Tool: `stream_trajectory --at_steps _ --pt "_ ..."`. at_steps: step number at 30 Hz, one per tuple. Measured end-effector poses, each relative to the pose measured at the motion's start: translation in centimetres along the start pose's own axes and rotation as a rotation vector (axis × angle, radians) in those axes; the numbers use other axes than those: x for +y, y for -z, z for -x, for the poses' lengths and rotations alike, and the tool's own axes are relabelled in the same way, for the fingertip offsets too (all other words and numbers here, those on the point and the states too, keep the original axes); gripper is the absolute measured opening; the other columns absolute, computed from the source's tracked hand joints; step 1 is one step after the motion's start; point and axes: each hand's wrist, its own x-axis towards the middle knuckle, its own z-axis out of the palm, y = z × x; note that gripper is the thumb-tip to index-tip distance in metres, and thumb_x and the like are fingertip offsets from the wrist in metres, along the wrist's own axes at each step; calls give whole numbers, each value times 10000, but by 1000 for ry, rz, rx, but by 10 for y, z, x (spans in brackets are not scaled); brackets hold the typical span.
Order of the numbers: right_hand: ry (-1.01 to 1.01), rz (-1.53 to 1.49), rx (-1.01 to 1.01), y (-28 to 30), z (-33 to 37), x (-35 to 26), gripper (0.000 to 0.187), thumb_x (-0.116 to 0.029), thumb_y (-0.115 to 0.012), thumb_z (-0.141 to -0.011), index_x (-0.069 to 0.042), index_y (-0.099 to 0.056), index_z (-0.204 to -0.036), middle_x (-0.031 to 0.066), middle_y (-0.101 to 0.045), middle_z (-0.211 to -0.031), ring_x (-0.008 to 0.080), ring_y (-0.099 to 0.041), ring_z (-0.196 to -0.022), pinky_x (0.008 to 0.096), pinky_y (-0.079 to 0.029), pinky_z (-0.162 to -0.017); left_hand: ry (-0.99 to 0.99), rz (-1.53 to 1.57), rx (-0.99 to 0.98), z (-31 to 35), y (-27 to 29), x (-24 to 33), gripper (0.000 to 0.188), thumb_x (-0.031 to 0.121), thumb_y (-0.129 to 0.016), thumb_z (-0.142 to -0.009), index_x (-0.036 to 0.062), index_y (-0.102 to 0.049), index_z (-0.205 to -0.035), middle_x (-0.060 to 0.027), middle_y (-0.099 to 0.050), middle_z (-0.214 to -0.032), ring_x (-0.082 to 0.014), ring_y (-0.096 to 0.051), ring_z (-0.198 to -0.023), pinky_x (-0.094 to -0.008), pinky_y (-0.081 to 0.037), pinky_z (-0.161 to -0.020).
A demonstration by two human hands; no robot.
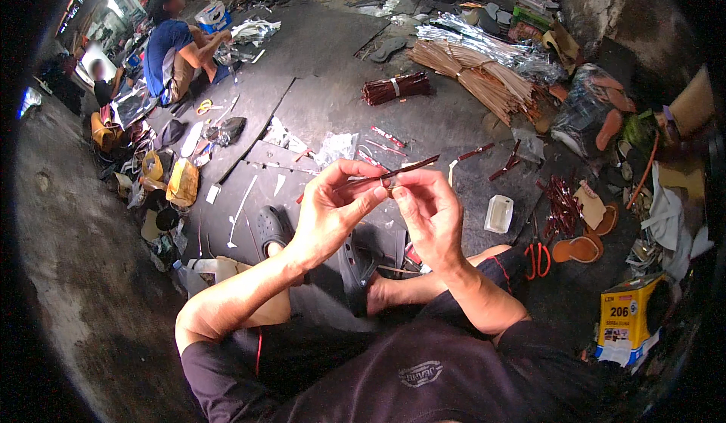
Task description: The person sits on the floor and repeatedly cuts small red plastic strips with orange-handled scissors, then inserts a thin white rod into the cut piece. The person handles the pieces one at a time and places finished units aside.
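Both my hands meet in front of me, above the dark floor mat. My left hand [333, 209] pinches a thin dark-red strap [412, 167] between thumb and fingers. From the other side my right hand [431, 215] grips the same strap, thumb tip close to my left thumb. The strap's free end sticks out past my right fingers, up and to the right. A small pale bit shows between the thumbs, too small to name. Beyond the hands, several short dark-red straps [475, 152] lie on the mat.
At right lie a heap of dark-red straps [561, 209], a white tray [498, 213], orange-handled scissors [538, 259], brown sandals [577, 249] and a yellow can [630, 313]. Farther off are a tied dark-red bundle [396, 88] and brown strips [484, 79]. A person [170, 52] sits at far left.
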Motion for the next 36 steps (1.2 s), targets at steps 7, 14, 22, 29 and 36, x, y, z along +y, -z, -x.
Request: stream_trajectory --at_steps 7,14,22,29,36 --pt "127 214 -1 0 -2 -1 149 -70 -640 -927 16 -593 -1039 128 -680 -955 197 -694 -880 295 -550 -756 -2 77 32 -1 1 -4 252 25 -700 -875 8 -578 -1094 -95 -659 -1117 -162 -635 -1050 -293 -508 -942" --pt "210 309 -1 1 -4 -4 133 -54 -659 -904 0 -599 -1010 145 -678 -938 249 -704 -862 320 -554 -727 50 0 15 0 1 0 376 95 -708 -884 23 -577 -1229 -81 -653 -1157 -153 -609 -1074 -312 -474 -966" --pt "184 320 -25 6 -5 0 120 -73 -649 -916 1 -603 -998 136 -681 -910 231 -706 -861 311 -549 -717 146 121 -74 -4 13 -8 384 158 -639 -944 15 -551 -1289 -89 -652 -1164 -150 -620 -1048 -294 -499 -945" --pt "112 206 -83 9 -3 6 110 -85 -633 -931 4 -602 -989 115 -687 -899 199 -707 -861 299 -545 -720 186 101 -64 -3 16 -5 272 156 -591 -974 6 -567 -1200 -84 -663 -1117 -122 -625 -965 -274 -511 -908" --pt "82 184 -94 9 -3 5 113 -97 -629 -938 2 -603 -987 97 -689 -896 172 -699 -850 292 -544 -731 185 62 -81 -2 18 -5 233 160 -585 -978 6 -576 -1152 -76 -678 -1059 -114 -633 -940 -266 -519 -883"
